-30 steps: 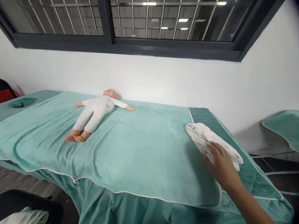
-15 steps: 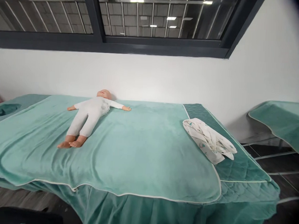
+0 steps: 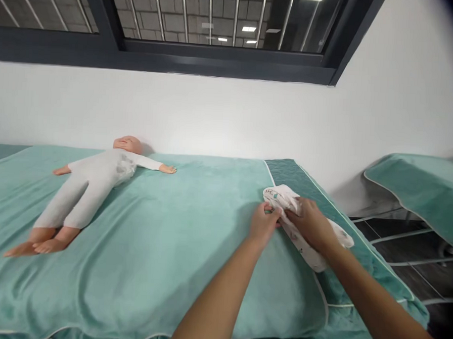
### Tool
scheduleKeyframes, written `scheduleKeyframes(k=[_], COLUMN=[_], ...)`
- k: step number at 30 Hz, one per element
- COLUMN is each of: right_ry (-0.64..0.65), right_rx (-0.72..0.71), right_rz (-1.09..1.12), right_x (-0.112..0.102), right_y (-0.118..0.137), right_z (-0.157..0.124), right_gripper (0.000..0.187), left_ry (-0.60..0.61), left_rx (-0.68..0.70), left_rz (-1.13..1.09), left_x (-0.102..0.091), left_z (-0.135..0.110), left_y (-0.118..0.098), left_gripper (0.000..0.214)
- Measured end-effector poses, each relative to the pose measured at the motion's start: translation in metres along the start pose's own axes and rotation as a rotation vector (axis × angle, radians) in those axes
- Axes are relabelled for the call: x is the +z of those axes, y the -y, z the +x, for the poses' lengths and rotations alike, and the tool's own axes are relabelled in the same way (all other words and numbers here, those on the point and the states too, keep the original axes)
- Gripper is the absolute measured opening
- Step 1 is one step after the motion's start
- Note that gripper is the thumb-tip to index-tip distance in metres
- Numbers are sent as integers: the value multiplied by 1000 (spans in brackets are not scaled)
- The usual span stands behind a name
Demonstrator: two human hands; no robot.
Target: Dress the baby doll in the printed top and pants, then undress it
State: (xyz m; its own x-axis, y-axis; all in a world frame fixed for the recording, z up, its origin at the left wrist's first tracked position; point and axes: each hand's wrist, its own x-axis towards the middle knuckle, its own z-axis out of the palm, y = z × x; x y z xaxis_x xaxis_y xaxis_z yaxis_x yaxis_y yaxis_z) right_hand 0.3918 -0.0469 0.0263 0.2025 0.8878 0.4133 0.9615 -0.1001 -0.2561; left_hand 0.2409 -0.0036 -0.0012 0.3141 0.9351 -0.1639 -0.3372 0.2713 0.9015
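A folded white patterned cloth (image 3: 332, 238) lies at the right end of a bed covered by a teal blanket (image 3: 177, 238). My left hand (image 3: 263, 223) pinches the cloth's near left edge. My right hand (image 3: 310, 222) rests on top of the cloth with its fingers curled into the fabric. A baby doll (image 3: 84, 190) in a pale one-piece suit lies on its back at the left of the blanket, arms spread, well away from both hands.
The bed stands against a white wall (image 3: 214, 113) under a dark-framed window (image 3: 202, 57). A second teal-covered bed (image 3: 423, 190) stands at the right, across a gap of dark floor (image 3: 412, 250).
Half a second ago no hand was in view; now both hands are on the cloth. The view has shifted right and closer, so the doll sits farther left.
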Motion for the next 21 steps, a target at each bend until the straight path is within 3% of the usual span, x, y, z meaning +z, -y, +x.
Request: scheduleKeyframes(k=[3,6,10,12,15,17,19,21], right_ry=[73,91,59,47,73,193,329,363], right_rx=[69,163,204,200,185,173,173,189], right_rz=[-13,148,551,727,981,1203,1402,1450], right_x=[19,17,-2,-11,-18,-12,3,27], right_y=[-4,5,39,65,108,132,149,158], right_z=[8,12,18,21,23,25,29,35], right_gripper=[32,32,36,38,34,32,33,36], left_ry=[80,163,4,-7,32,-23,-89,-157], left_rx=[-38,-54,122,227,299,303,260,241], left_rz=[-184,-257,-216,-215,-150,-79,-87,-154], left_x=[7,2,-11,-25,-65,-104,-145,-182], left_z=[21,24,11,-1,-20,-30,-39,-46], left_y=[4,0,-14,-28,-55,-73,-88,-100], left_gripper=[58,54,56,63,70,60,48,41])
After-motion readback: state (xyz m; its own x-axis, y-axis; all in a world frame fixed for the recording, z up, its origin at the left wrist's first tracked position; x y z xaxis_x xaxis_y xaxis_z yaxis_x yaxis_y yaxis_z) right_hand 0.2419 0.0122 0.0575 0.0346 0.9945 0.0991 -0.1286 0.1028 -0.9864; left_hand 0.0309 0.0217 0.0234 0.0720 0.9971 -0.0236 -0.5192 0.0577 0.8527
